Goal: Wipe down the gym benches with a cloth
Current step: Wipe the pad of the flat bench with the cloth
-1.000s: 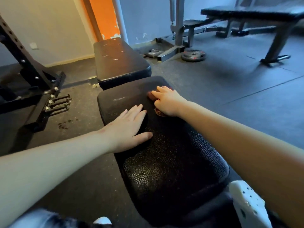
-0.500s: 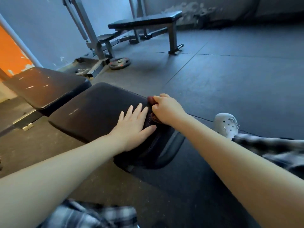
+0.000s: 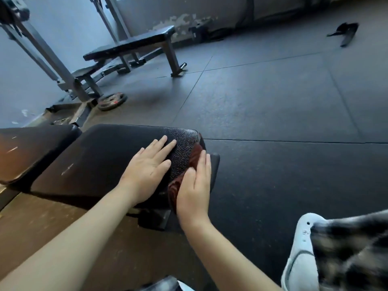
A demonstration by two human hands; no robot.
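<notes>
A black padded bench seat (image 3: 100, 160) lies in front of me, its second pad (image 3: 31, 150) to the left. My left hand (image 3: 149, 166) rests flat on top of the seat near its right end, fingers straight. My right hand (image 3: 196, 185) presses a dark red cloth (image 3: 192, 158) against the seat's right end face, fingers straight. Most of the cloth is hidden under that hand.
Another flat bench (image 3: 134, 44) stands at the back by the wall, beside a grey machine frame (image 3: 69, 80) and a weight plate (image 3: 112, 100). My white shoe (image 3: 300, 253) and plaid trouser leg (image 3: 352, 248) are at the lower right. A dark strap (image 3: 344, 31) lies on the rubber floor far right.
My view has swung right. My right hand has carried the cloth from the top of the seat down onto its right end face. My left hand stays flat on the seat.
</notes>
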